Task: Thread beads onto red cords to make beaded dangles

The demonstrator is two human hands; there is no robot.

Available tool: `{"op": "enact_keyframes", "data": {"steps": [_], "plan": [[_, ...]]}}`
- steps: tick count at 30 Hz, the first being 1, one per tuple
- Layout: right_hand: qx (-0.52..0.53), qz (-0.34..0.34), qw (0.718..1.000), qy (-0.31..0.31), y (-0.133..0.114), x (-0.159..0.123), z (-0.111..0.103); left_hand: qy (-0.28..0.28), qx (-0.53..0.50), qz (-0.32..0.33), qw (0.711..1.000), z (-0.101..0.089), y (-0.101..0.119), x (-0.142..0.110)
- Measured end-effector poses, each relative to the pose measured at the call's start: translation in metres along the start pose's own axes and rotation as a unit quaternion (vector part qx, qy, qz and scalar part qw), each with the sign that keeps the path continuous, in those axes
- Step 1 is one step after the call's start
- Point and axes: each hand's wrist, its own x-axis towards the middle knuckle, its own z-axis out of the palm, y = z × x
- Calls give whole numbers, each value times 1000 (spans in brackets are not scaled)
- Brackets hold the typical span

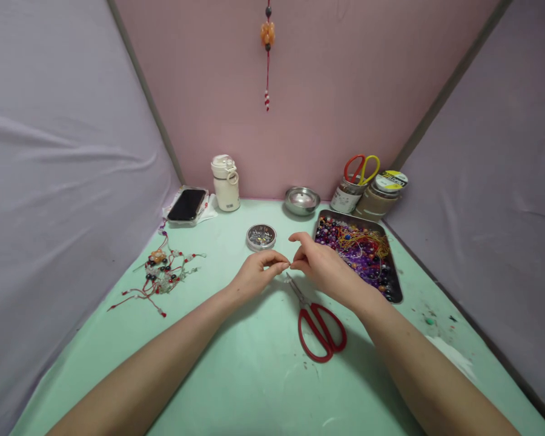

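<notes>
Over the middle of the table my left hand (257,272) pinches thumb and forefinger together; whatever sits between the tips is too small to name. Meeting it from the right is my right hand (320,263), its thumb close to the left fingertips and its forefinger raised and bent. Its grip is partly hidden. Just below the hands lie red-handled scissors (320,330), blades pointing up toward the fingers. A small round dish (261,237) of shiny little pieces stands behind my left hand. Right of my right hand, a dark tray (393,275) holds many beads and cords.
Beaded red cords (163,269) lie at the left. Behind are a phone (188,205), a white bottle (226,184), a metal bowl (302,201), a jar (344,197) with scissors in it and a lidded jar (376,203). A beaded string (267,36) hangs at the back wall.
</notes>
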Motion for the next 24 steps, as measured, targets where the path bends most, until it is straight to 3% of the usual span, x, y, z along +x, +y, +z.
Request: {"op": "enact_keyframes", "data": {"steps": [6, 15, 19, 24], "plan": [[110, 18, 993, -29, 1, 2, 2, 32, -20, -21, 999, 2, -6, 0], [316, 69, 946, -30, 15, 10, 11, 98, -78, -54, 991, 2, -10, 2], [349, 90, 933, -20, 16, 11, 14, 105, -80, -66, 989, 2, -12, 2], [337, 82, 938, -18, 19, 12, 20, 98, -80, -58, 990, 3, -15, 2]]}}
